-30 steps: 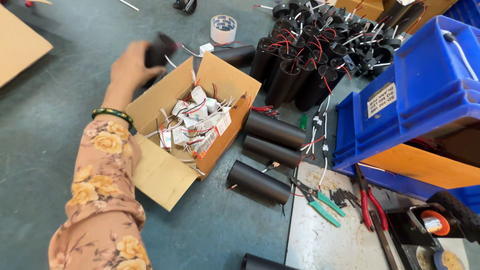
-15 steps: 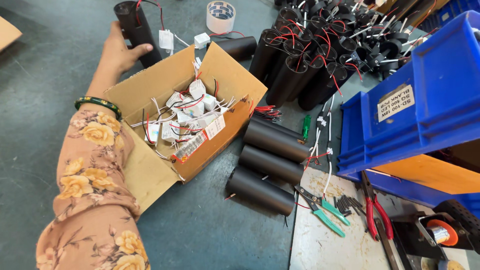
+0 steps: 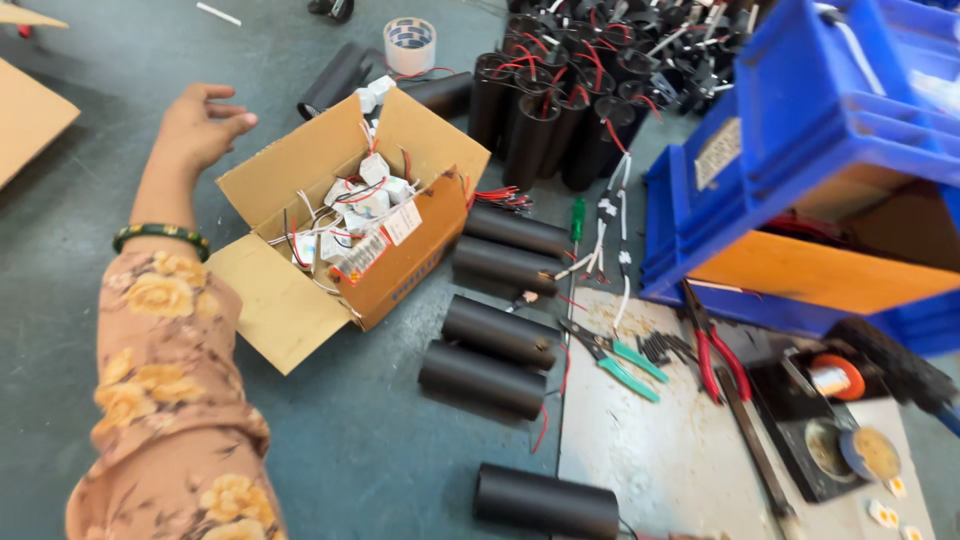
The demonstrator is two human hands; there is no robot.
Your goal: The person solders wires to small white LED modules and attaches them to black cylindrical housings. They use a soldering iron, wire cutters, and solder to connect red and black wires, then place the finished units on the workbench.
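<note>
The left hand is seen stretched out over the grey floor, its arm reaching up and away in a floral sleeve with a green bangle at the wrist. The fingers are spread loosely and point to the right; nothing is held, and no object is touched. The right hand is not in view. Nearest the fingertips, a black tube is laid on its side near them, its long axis running diagonally, with the open end pointing down and left, towards the hand, and the far end up and right towards a roll of tape. Just below the hand an open cardboard box is set, filled with small white modules and red and white wires. To the right of the box, further black tubes are laid flat in a row, and many more are stood upright behind it. Green-handled pliers are laid on a pale board.
</note>
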